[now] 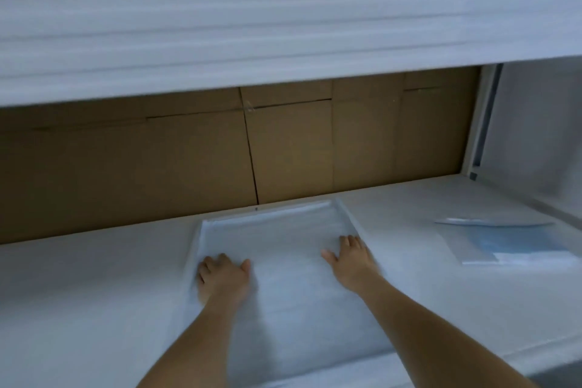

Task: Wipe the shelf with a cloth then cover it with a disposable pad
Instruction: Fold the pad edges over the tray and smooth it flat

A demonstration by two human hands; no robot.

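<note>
— What were the hands doing on the shelf [94, 293] at that point?

— I had both flat on the disposable pad [283, 268], lower centre of the frame. The left hand [222, 277] pressed near the pad's left edge with knuckles a little bent, gripping nothing; the right hand [351, 257] lay spread, fingers straight, near the right edge. I judged that was to smooth the pad and keep it from sliding.

— And the edges?

— The pad's far edge sat just short of the cardboard backing [189, 161], its rim slightly raised. There was bare shelf to the left, and more to the right before a plastic packet [516, 246] at the right of the frame. The upper shelf [283, 31] hung low, so lifting room looked tight.
</note>
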